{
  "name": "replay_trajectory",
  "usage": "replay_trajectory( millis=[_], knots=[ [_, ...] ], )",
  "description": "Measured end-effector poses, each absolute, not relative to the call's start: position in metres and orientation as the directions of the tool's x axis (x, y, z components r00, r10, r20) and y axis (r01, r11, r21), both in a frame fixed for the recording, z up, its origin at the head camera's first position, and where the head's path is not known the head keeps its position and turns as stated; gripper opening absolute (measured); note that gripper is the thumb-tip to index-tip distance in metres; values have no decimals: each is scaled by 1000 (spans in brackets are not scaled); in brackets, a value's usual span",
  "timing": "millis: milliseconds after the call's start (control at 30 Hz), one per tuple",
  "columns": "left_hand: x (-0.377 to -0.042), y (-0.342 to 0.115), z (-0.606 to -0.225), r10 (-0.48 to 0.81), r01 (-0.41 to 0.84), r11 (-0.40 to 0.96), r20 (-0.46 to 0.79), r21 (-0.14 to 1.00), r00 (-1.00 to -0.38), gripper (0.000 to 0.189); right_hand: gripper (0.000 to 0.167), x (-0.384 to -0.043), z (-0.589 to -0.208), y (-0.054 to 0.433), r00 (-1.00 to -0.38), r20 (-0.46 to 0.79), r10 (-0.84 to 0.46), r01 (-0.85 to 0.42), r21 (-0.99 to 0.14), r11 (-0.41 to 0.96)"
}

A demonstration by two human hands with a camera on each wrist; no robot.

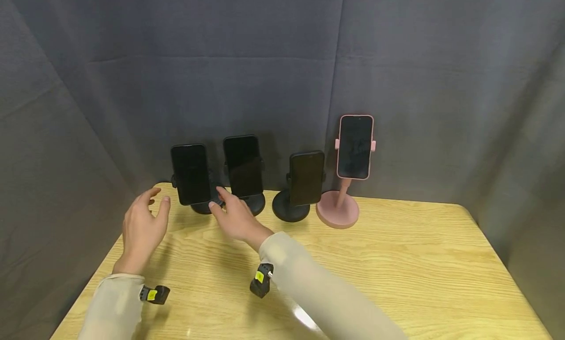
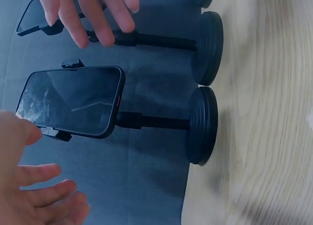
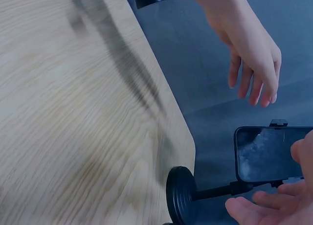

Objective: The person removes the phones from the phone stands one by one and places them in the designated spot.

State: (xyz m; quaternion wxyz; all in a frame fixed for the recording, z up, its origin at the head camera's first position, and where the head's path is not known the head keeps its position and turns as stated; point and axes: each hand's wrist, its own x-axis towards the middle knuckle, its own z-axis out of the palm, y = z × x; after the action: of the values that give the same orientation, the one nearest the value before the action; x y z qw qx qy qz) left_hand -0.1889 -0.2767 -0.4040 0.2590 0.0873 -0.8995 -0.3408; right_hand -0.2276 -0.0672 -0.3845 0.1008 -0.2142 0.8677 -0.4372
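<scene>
A black phone (image 1: 191, 174) sits upright in the clamp of the leftmost black phone stand (image 2: 203, 127), its dark screen facing the person. To its left, my left hand (image 1: 143, 227) is raised with thumb and fingers spread apart, holding nothing. My right hand (image 1: 238, 216) reaches in from the other side, fingers loosely extended near the phone's lower right edge; its grasp is free of any object. In the right wrist view, the phone (image 3: 261, 156) lies between the two hands, and part of the right hand (image 3: 288, 203) overlaps its edge.
Right of that phone stand two more black phones (image 1: 243, 166) in black stands, then a pink-framed phone (image 1: 355, 146) in a taller pink stand (image 1: 337, 210). All line the back of the wooden table (image 1: 419, 266), before a grey curtain (image 1: 282, 85).
</scene>
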Motion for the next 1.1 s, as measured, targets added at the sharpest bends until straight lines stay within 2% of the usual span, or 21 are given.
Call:
replay_trajectory(
  millis=[233, 467, 633, 800, 1100],
  knots=[
    [-201, -274, -400, -281, 17, 724, 318, 689, -906, 51, 63, -234, -379, -75, -899, -48, -435, -210, -825, 524],
    [-216, -263, -400, -216, 54, 736, 310, 675, -926, 55, 73, -239, -376, -80, -909, -102, -405, -152, -823, 548],
    [-225, -261, -398, -166, 99, 725, 313, 682, -935, 59, 70, -243, -373, -83, -911, -87, -402, -155, -833, 531],
    [-229, -262, -396, -150, 94, 708, 280, 700, -948, 58, 65, -249, -372, -89, -917, -67, -393, -156, -847, 508],
    [-230, -269, -396, -193, 69, 608, 231, 791, -954, 55, 65, -248, -376, -96, -909, -96, -406, -112, -881, 459]
  ],
)
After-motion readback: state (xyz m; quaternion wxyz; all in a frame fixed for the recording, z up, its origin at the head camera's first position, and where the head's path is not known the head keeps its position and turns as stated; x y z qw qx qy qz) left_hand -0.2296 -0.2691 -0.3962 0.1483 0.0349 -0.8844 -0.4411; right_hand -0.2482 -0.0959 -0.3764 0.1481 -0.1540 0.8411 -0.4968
